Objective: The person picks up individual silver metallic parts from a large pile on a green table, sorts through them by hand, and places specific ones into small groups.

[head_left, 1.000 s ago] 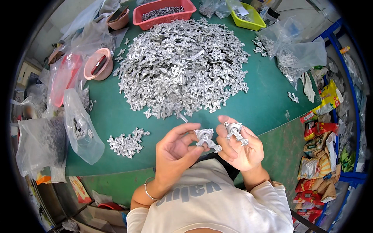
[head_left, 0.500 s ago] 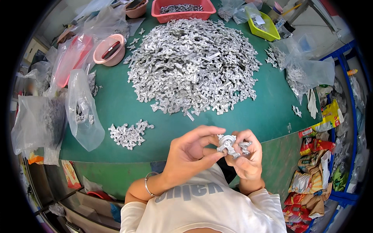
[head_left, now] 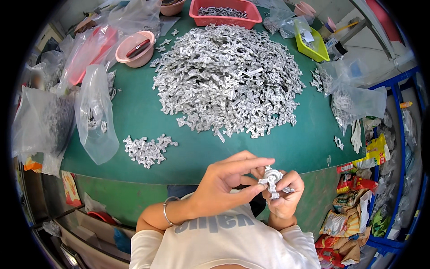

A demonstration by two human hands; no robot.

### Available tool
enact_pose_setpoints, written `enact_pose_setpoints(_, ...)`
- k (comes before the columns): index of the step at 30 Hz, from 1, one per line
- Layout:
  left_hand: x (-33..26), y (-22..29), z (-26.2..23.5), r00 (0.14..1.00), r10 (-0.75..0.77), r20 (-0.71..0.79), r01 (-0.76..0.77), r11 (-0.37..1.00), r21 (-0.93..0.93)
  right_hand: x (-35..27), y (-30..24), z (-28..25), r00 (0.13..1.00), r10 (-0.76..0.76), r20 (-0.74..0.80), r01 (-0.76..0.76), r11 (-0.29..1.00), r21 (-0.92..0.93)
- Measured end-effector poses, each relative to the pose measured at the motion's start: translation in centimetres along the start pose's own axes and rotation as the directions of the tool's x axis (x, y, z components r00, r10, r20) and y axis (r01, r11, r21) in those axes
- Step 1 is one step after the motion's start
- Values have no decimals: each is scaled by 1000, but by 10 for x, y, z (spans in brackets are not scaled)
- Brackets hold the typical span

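My left grip (head_left: 221, 179) pinches 1 part (head_left: 272, 180); my right grip (head_left: 285, 204) curls closed on a 2nd part (head_left: 288, 190), mostly hidden. I see the pile (head_left: 228, 80) on the counter (head_left: 199, 154)

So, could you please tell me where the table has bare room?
Bare tabletop lies between the small cluster of metal parts, the pink bowl and the heap, and right of the heap toward the clear bag. Plastic bags crowd the left edge; the heap fills the middle.

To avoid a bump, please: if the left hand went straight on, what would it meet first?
Past the silver part it touches, the left hand likely meets the right hand; depth is unclear.
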State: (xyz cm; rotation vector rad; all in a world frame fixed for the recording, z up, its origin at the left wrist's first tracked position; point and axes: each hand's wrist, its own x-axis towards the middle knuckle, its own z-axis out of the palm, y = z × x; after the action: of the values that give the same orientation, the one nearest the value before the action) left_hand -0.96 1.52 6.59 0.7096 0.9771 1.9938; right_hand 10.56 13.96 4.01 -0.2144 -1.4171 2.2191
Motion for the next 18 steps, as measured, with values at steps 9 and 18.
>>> enact_pose_setpoints(9,-1,0,-2,1000,29,12,-29,999,14,-1,4,-1,999,33,33,-34,998,57)
enact_pose_setpoints(18,-1,1,-3,1000,28,1,-28,998,48,2,7,1,999,5,53,-6,1000,24)
